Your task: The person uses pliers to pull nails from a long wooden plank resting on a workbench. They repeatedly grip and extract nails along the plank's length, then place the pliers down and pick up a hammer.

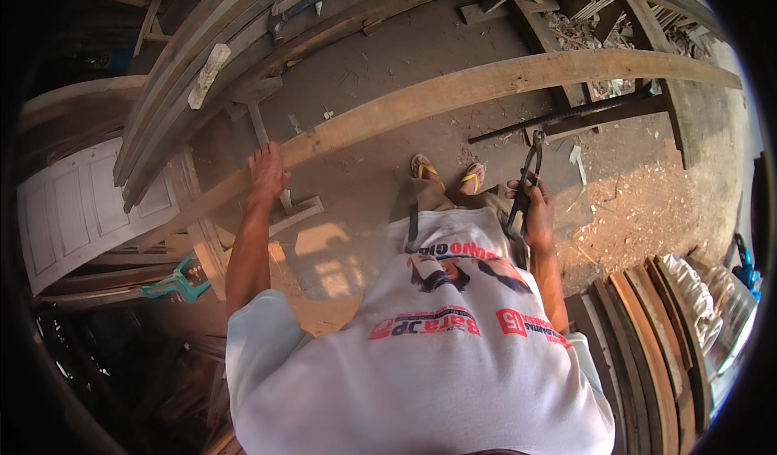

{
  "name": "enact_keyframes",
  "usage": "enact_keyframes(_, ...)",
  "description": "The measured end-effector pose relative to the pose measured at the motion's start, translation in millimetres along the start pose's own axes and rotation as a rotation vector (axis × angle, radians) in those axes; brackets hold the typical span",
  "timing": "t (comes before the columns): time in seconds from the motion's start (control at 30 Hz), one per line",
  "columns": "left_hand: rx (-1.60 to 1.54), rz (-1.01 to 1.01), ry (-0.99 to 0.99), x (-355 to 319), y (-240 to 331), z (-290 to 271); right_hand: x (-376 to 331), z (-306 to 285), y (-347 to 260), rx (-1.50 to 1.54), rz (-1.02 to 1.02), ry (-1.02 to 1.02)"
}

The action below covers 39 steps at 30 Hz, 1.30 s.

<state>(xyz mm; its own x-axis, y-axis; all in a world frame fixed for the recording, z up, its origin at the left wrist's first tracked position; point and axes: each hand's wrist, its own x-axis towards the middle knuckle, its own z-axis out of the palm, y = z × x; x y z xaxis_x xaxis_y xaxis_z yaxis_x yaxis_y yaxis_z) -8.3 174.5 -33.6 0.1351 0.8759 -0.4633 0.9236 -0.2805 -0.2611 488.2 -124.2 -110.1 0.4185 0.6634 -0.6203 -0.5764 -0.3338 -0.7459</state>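
Observation:
A long pale wooden plank (437, 95) runs across in front of me, from the lower left up to the far right, resting on low wooden supports. My left hand (267, 172) is closed over the near edge of the plank, left of its middle, with the fingers curled on top. Off the plank, on the near side, my right hand (537, 212) grips a pair of dark metal pincers (530, 162) by the handles. The head of the pincers points up and away from me, just short of a dark bar (566, 121).
Several long boards (182, 91) lie at the upper left, with a whitish wood block (209, 76) and a hammer (278, 27) on them. A white panelled door (89, 204) and green plastic piece (174, 283) are at left. Stacked planks (647, 350) stand lower right. Shavings litter the floor.

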Motion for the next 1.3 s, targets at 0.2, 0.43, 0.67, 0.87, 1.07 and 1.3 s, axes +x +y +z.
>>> enact_keyframes(0.2,0.028,0.164,-0.032,-8.5,42.4,-32.7,-6.1,-27.3,13.8,-0.042,0.084,-0.025)
enact_keyframes(0.43,-0.085,0.293,0.053,-15.4,82.2,-25.4,-24.5,3.4,1.8,-0.036,0.0,-0.046)
enact_keyframes(0.67,-0.38,0.395,0.084,-31.2,15.7,-18.4,-71.1,110.3,34.1,-0.167,-0.029,-0.157)
enact_keyframes(0.87,-0.378,0.468,0.113,-17.4,-48.4,31.1,-117.5,196.9,85.7,-0.213,0.07,-0.23)
enact_keyframes(1.07,-0.487,0.502,0.142,-13.8,-52.5,43.9,-128.9,226.2,109.4,-0.331,0.055,-0.204)
enact_keyframes(1.3,-0.506,0.485,0.167,-14.6,-53.1,47.8,-124.8,249.7,116.3,-0.382,0.05,-0.221)
